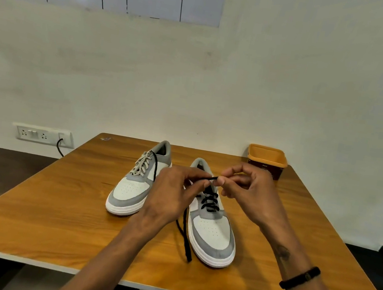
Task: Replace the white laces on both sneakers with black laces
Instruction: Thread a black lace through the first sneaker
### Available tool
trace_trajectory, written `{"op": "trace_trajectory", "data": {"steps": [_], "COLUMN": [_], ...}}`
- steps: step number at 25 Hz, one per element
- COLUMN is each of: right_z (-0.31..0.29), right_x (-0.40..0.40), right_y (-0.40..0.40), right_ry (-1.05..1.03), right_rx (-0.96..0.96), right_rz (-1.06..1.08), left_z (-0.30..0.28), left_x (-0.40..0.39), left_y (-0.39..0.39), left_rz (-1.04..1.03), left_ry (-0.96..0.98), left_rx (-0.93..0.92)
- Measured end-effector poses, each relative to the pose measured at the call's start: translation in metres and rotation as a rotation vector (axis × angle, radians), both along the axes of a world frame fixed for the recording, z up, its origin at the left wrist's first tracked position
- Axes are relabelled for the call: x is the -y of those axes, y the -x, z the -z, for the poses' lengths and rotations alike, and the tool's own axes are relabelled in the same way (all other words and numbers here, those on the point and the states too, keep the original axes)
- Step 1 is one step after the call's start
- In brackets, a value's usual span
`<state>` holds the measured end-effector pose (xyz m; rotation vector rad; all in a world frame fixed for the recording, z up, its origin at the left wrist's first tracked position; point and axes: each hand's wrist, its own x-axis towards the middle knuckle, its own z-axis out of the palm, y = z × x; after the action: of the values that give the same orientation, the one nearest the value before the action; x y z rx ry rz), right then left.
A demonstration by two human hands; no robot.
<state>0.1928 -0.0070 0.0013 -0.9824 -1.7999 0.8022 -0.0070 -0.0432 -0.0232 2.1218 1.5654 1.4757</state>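
While both sneakers stand side by side on the wooden surface (49,210), toes toward the person, they differ in lacing; the left sneaker (137,181) carries white laces (142,163) criss-crossed up its tongue, with a black lace (155,168) draped over its inner side; the right sneaker (211,220) has a black lace (210,201) threaded through its lower eyelets, and one loose end trails down beside its inner edge onto the surface; both shoes are white leather with grey suede at toe, eyelet panels and heel, on thick white soles; the left hand (173,192) and the right hand (250,192) hover above the right sneaker's collar, each pinching the same short stretch of black lace between thumb and fingertips; an orange tub (267,160) sits at the far right corner.
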Motion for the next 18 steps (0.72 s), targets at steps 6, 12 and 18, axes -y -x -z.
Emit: {"op": "trace_trajectory", "data": {"steps": [6,12,18], "right_z": [0.015,0.085,0.105], "right_x": [-0.003,-0.018,-0.005], "right_y": [0.008,0.030,0.056], "right_ry": [-0.026,0.094,-0.226], "right_rx": [0.045,0.089,0.351], "right_rz": [-0.012,0.381,0.548], "left_z": [0.005,0.017,0.010], "left_x": [-0.007,-0.026,-0.050], "left_y": [-0.005,-0.004,-0.010], "left_rz": [-0.055,-0.355,-0.397], "left_ry": [0.014,0.082,0.124], "left_rx": [0.011,-0.086,-0.197]}}
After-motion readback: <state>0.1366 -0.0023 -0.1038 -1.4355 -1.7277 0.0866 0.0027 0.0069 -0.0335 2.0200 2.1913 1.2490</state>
